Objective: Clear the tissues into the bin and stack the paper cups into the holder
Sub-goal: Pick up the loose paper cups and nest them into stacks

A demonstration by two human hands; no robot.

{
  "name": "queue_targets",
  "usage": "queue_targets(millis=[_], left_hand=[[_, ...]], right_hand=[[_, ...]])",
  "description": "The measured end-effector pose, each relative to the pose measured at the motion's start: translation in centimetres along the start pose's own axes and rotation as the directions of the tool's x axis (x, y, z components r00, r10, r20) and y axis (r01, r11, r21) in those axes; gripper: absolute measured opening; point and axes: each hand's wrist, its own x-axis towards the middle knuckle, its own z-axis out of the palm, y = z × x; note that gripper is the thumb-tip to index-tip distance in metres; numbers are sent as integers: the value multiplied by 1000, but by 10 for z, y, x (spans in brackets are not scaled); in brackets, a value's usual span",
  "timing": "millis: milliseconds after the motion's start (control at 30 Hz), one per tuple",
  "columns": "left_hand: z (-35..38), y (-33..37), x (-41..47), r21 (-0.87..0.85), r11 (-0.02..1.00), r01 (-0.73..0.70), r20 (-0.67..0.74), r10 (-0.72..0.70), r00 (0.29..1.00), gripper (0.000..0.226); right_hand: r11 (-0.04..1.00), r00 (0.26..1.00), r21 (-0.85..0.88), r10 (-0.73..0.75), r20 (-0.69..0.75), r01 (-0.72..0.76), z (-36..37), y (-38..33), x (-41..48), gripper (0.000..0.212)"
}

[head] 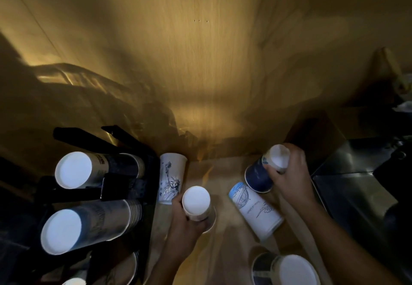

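My left hand (186,222) grips an upside-down white paper cup (196,202) near the middle of the counter. My right hand (292,173) holds an upside-down dark blue cup (259,176) by its base, further right. Between my hands a white cup with a blue line drawing (256,211) stands inverted. Behind my left hand a white cup with a statue drawing (170,178) stands inverted beside the black cup holder (124,186). The holder on the left carries two stacks of cups, one upper (98,168) and one lower (89,224). No tissues or bin are visible.
Another inverted cup stack (287,270) sits at the bottom right edge. A dark metal appliance surface (361,184) fills the right side. A wooden wall (200,61) rises behind the wooden counter (225,251). More cups show at the holder's bottom (120,271).
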Motion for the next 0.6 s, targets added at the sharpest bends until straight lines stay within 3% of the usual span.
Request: queue_targets(millis=[133,300,433,600], left_hand=[[-4,-2,2,-2,1000,7,-14,-7,1000,78],[-3,0,9,122,992,-44,-72,53,996,81],[2,4,20,183,982,-51,-75,66,995,83],[10,7,29,172,983,-63,-67,76,995,83]], right_hand=[[999,999,-44,-15,32,17,-3,-5,1,58],[998,998,66,-1,-67,6,-21,-33,18,55],[975,981,185,-88,-176,120,-35,-71,25,49],[910,958,314,-222,-180,270,-47,-113,20,40]])
